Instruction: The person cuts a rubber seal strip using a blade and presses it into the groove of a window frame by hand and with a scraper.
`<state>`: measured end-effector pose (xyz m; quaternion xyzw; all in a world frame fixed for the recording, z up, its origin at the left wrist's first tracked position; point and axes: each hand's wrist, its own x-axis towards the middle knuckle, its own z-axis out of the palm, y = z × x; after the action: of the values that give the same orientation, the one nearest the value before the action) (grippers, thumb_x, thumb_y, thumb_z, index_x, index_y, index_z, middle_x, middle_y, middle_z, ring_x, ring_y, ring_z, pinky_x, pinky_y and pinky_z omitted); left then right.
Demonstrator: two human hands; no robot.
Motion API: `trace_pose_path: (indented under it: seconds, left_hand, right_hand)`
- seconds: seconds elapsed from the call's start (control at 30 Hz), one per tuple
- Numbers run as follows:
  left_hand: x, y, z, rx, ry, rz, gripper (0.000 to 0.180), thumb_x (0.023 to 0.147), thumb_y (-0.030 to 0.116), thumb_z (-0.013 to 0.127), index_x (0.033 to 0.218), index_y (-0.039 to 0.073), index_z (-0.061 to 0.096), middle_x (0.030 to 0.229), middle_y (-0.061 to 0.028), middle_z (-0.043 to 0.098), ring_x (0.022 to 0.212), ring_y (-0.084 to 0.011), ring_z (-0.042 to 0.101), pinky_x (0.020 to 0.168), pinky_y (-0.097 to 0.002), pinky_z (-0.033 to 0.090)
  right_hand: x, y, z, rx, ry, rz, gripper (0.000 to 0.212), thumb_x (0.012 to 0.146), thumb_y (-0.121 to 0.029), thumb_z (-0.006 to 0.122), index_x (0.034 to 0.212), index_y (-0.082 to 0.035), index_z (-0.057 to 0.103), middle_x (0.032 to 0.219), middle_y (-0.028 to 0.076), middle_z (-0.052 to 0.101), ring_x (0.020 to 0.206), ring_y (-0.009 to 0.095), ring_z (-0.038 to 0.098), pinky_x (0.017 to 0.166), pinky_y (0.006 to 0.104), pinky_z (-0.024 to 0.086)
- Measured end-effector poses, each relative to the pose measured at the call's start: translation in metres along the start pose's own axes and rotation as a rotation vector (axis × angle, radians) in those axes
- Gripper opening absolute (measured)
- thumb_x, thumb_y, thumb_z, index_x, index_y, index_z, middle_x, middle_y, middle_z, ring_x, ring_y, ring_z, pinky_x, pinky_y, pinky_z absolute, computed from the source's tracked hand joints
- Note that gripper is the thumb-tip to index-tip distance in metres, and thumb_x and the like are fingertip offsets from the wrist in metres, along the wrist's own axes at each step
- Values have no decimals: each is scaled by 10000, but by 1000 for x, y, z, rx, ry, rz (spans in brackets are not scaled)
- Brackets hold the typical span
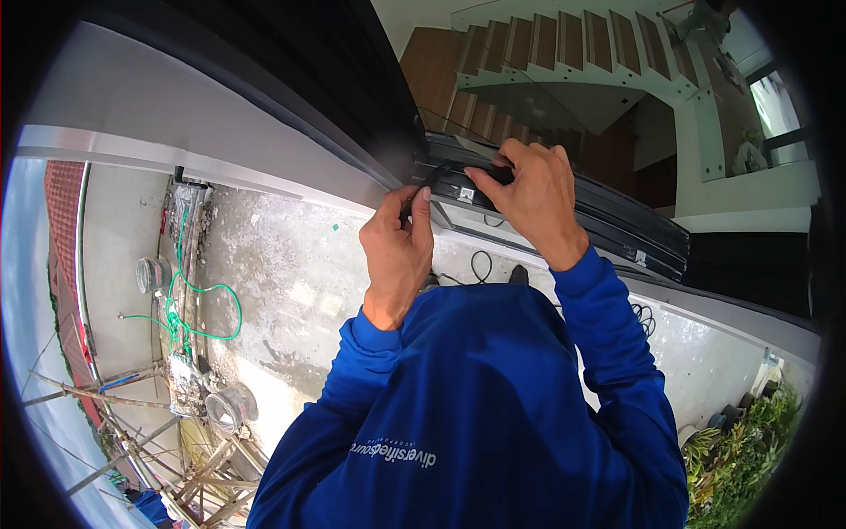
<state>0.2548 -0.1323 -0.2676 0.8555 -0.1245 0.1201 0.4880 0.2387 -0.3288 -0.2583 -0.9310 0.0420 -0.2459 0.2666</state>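
Note:
My left hand (394, 251) is closed in a pinch, with thumb and forefinger on a black flexible strip (441, 173). To its right, my right hand (539, 196) pinches the same dark strip, thumb and fingers pressed together. The strip curves between the two hands over a black metal frame (608, 231), close to where it meets a dark upright post (352, 84). A small silvery clip (466, 194) sits on the frame just below my right thumb, and a second clip (641, 257) lies farther along it. My fingers hide the strip's ends.
Beyond the frame are a glass-sided staircase (564, 40) and a wooden floor (429, 62). Below lies a stained concrete floor (282, 264) with a green hose (238, 313), a clear bucket (226, 410) and a black cable (481, 264). Scaffolding poles (150, 441) stand lower left, plants (749, 450) lower right.

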Motion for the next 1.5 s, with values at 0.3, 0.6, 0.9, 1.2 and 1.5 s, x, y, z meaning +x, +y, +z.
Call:
trace_pose_path:
  seconds: [0.3, 0.6, 0.9, 1.2, 1.5]
  left_hand:
    - [3, 1, 6, -16, 61, -46, 158, 973, 102, 774, 1019, -41, 726, 745, -85, 719, 590, -67, 532, 545, -247, 434]
    - [-1, -16, 14, -112, 173, -19, 176, 943, 87, 829, 921, -21, 691, 748, -37, 722, 671, -32, 607, 617, -204, 485]
    - [5, -24, 24, -81, 226, 42, 197, 919, 94, 848, 910, -6, 678, 716, -67, 716, 639, -69, 646, 609, -227, 509]
    - [6, -32, 31, -72, 283, 37, 233, 878, 111, 886, 892, 23, 670, 704, -102, 712, 617, -115, 675, 587, -263, 523]
    - [9, -33, 39, -49, 354, 59, 278, 876, 108, 892, 836, 29, 629, 672, -30, 681, 622, -42, 610, 600, -207, 483]
  right_hand:
    - [10, -14, 7, -14, -19, -46, 314, 793, -303, 896, 767, -69, 688, 654, 74, 665, 693, 289, 640, 735, 428, 385]
    - [9, -17, 9, -24, 1, -11, 318, 795, -312, 897, 763, -81, 680, 636, 55, 649, 677, 279, 625, 743, 422, 372]
    - [11, -19, 16, -39, -4, -34, 336, 792, -349, 902, 755, -96, 684, 638, 35, 648, 679, 264, 617, 742, 420, 360]
    - [10, -22, 18, -43, 26, -9, 323, 790, -340, 909, 768, -101, 693, 657, 27, 665, 681, 257, 606, 739, 415, 354]
    - [6, -12, 18, -22, 72, -48, 374, 766, -362, 937, 807, -62, 718, 659, 63, 644, 655, 268, 582, 710, 401, 342]
